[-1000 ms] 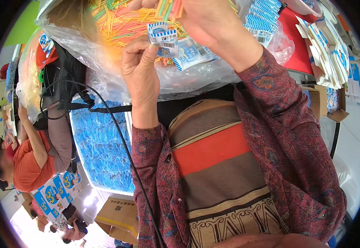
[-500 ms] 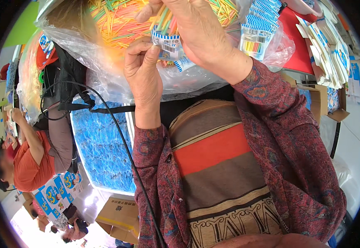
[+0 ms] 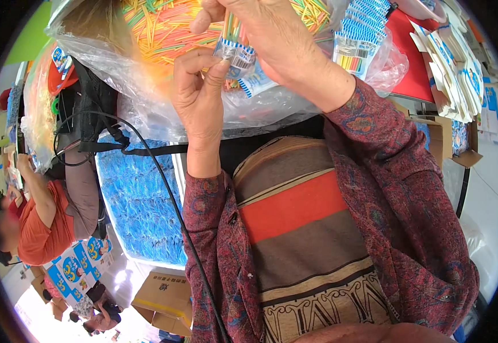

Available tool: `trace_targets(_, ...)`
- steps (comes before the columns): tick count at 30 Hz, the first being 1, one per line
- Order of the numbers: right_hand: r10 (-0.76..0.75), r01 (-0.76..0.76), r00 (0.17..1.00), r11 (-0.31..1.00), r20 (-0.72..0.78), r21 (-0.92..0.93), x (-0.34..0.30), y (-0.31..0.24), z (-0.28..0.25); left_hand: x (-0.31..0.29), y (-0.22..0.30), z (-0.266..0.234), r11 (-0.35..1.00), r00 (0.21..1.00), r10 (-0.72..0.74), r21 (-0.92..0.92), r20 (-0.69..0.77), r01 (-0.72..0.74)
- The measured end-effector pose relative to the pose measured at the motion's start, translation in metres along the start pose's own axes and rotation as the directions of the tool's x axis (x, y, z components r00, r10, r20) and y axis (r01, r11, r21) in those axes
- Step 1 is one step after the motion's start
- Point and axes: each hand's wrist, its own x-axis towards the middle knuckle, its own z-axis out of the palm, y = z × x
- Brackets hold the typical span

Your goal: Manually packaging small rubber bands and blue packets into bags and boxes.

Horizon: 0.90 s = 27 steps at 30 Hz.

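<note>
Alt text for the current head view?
Left hand pinches a blue-and-white packet; right hand holds coloured sticks at its top edge. Beyond them, a clear bag holds many loose sticks, with more packets at right.

Coloured sticks partly inside blue-striped packet

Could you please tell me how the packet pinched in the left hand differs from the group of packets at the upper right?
The pinched packet is single; the grouped packets overlap one another. The pinched packet is gripped by the left hand; the grouped packets are not in its grip. Both have blue-and-white striped edges.
</note>
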Motion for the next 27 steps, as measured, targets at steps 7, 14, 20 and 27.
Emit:
trace_targets(7,0.054,-0.054,0.998,0.998,0.012,-0.01,-0.011,0.015,-0.001,0.002,-0.003,0.007,0.995,0.996,-0.015,-0.1,-0.093,0.006)
trace_targets(14,0.269,-0.229,0.954,0.939,0.133,-0.258,-0.005,-0.003,-0.002,0.005,0.0,0.019,0.973,0.991,-0.063,-0.229,-0.115,0.035)
trace_targets(20,0.123,-0.114,0.991,0.981,0.048,-0.157,0.014,0.02,-0.019,0.018,-0.01,0.015,0.963,0.986,-0.095,-0.264,-0.135,0.056)
trace_targets(27,0.31,-0.267,0.941,0.925,0.132,-0.272,0.02,-0.001,-0.021,0.032,-0.001,0.019,0.942,0.97,-0.178,-0.314,-0.165,0.119)
